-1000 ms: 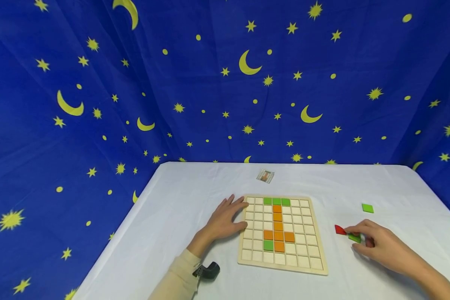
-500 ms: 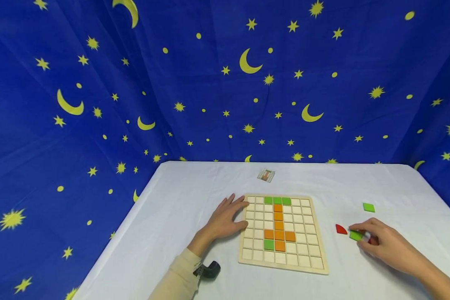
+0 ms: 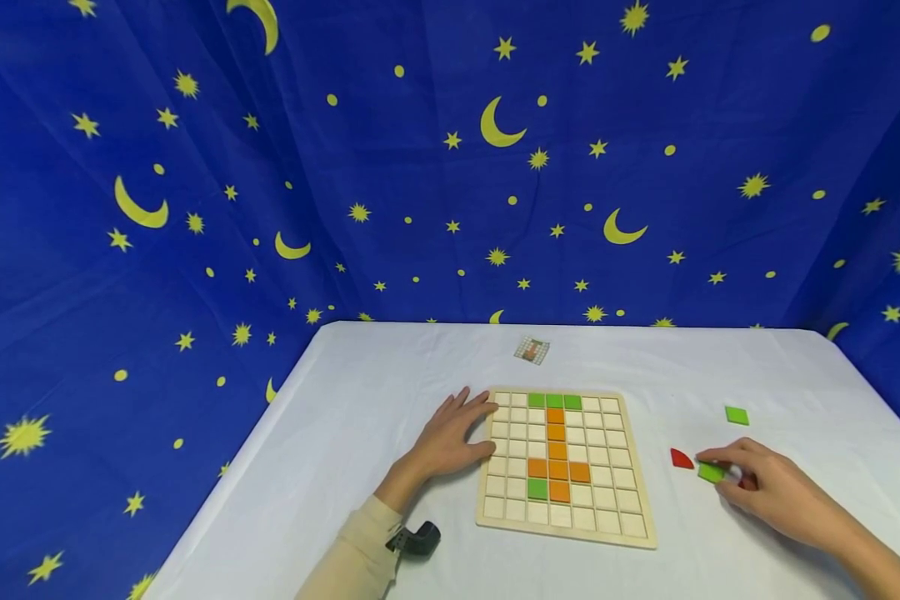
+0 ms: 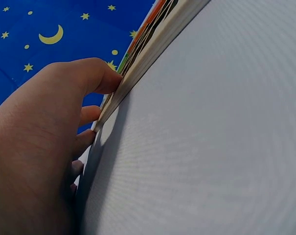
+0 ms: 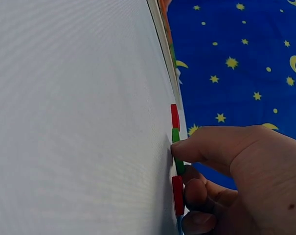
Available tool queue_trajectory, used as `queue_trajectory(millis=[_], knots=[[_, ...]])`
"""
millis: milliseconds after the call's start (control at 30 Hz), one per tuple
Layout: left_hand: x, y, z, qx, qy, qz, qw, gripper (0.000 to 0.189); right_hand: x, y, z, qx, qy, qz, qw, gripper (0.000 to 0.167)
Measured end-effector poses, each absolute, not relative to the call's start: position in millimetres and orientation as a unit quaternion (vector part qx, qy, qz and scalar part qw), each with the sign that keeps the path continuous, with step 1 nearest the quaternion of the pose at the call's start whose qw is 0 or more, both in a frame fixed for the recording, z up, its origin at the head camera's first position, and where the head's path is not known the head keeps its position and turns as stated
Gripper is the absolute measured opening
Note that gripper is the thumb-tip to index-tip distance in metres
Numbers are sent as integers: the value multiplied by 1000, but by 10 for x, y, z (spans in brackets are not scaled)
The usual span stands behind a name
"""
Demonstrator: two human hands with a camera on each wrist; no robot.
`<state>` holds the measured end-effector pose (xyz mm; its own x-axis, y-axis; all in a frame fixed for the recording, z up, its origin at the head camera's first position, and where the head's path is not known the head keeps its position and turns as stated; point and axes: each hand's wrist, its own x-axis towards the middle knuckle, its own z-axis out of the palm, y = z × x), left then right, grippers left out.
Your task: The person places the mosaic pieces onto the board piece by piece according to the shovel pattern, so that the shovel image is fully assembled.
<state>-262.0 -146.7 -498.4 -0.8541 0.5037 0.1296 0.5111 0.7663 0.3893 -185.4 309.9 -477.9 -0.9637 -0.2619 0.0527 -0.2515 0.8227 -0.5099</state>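
A wooden grid board (image 3: 637, 533) lies on the white table, with orange and green square tiles in some of its cells. My left hand (image 3: 450, 437) rests at the board's left edge, fingers spread; in the left wrist view its thumb touches the board's rim (image 4: 138, 73). Right of the board, my right hand (image 3: 772, 483) has its thumb and index finger at opposite sides of a green square tile (image 3: 711, 472) on the table. The right wrist view has the thumb against that green tile's edge (image 5: 176, 137). A red quarter-round piece (image 3: 682, 458) lies just left of it.
Another red piece (image 5: 177, 196) lies under my right fingers, beside a blue one (image 5: 180, 224). A loose green tile (image 3: 737, 415) sits farther back. A small printed card (image 3: 532, 350) lies behind the board. A blue star-patterned cloth (image 3: 420, 167) hangs behind the table.
My right hand has drawn slightly right, its index finger moving off the red quarter-round piece to the green tile, which shows more now. The left hand stays at the board.
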Motion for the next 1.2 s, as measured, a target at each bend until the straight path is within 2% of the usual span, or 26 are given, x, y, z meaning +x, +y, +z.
queue_trajectory(millis=[667,1033,1200], knots=[[-2633,-1453,-4997,-263,-942,-206,7,65,-1880,3017,-4772,-148,938,-312,4,35],[-2637,-1453,-4995,-262,-944,-202,2,65,-1895,2958,-4758,-187,924,-330,-43,35],[-2640,-1450,-5001,-262,-944,-203,0,65,-1925,2892,-4757,-206,917,-340,-38,34]])
